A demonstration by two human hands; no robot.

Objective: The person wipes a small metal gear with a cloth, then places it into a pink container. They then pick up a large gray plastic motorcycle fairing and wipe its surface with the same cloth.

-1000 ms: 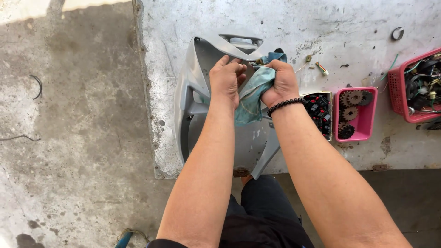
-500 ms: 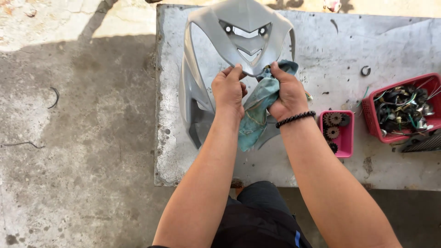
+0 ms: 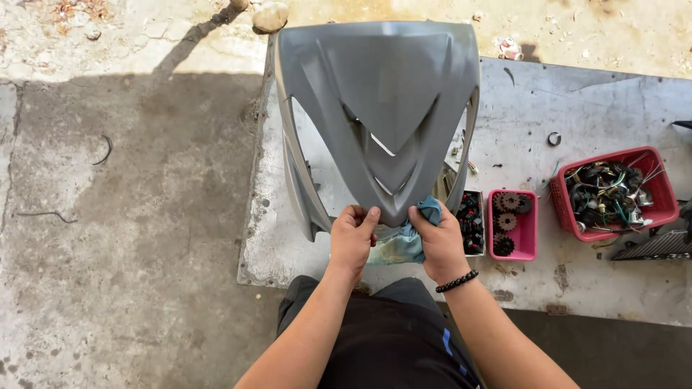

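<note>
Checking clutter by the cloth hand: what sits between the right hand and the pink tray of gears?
In the head view, a small tray of dark parts sits between the right hand and the pink tray.

No packages, labels, signs or screens show anywhere on the grey tabletop (image 3: 577, 108) or the concrete floor (image 3: 130, 216) beside it.

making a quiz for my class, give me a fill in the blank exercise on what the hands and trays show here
1. Both hands grip the pointed lower tip of a large ____ plastic panel.
2. The right hand, which wears a black bead bracelet, also holds a blue-green ____.
3. The small pink tray on the table holds dark ____.
4. The left hand holds the panel's tip with ____ cloth in it.

Missing words: grey; cloth; gears; no
</note>
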